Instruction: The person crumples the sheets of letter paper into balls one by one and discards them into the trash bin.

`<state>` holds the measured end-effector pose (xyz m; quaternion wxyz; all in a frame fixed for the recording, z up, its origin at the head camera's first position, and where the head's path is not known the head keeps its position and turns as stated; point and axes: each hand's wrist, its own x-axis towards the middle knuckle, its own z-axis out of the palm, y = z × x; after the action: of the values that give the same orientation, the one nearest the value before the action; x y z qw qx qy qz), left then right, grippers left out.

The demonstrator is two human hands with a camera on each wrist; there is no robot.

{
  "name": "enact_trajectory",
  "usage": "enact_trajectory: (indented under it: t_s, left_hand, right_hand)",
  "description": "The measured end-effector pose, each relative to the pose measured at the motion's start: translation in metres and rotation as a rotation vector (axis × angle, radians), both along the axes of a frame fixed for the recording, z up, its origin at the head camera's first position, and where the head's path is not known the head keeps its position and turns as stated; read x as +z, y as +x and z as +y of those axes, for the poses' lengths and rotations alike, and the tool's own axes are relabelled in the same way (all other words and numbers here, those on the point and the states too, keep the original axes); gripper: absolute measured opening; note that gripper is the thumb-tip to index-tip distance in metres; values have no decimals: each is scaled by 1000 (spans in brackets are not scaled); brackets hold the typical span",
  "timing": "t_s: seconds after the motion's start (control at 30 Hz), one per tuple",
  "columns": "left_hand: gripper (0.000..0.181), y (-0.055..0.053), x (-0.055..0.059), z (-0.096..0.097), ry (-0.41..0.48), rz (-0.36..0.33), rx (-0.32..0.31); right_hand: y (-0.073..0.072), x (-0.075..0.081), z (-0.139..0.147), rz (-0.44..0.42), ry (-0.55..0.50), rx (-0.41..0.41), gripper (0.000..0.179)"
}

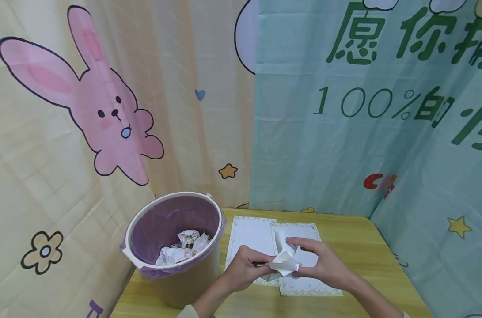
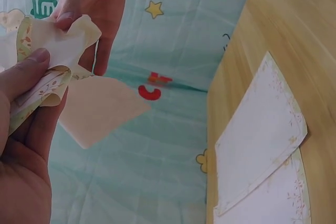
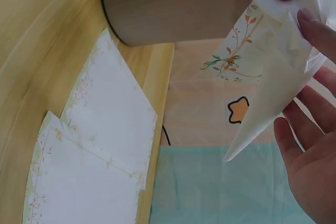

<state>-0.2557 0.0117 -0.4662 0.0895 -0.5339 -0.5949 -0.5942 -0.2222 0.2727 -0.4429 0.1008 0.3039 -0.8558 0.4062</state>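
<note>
A crumpled sheet of paper (image 1: 285, 261) with a printed leafy border is held up between both hands over the table. My left hand (image 1: 244, 267) pinches its left side between thumb and fingers. On the other side my right hand (image 1: 324, 263) grips the paper, thumb pressing a fold in the right wrist view. One part of the sheet (image 3: 278, 98) hangs out in a pointed cone there, and a flat corner (image 2: 102, 108) sticks out in the left wrist view. Below lie two flat sheets of flower-bordered paper (image 1: 250, 234), their edges overlapping.
A round bin (image 1: 185, 287) with a purple liner (image 1: 157, 216) stands at the table's left, several crumpled papers (image 1: 175, 255) inside. The wooden table (image 1: 360, 251) backs onto printed curtains (image 1: 304, 176), cream on the left and teal on the right.
</note>
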Motion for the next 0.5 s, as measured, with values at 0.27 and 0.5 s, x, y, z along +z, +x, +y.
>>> enact_trajectory:
  t_s: [0.27,0.5]
  left_hand:
    - [15,-9,-8,-1,-44,-5,-51]
    - [14,-6,-2,-4,-67,-9,-26]
  right_hand:
    - [-2,8,-1,-375,-195,294,59]
    - [-3,8,-8,-443,-218,342,54]
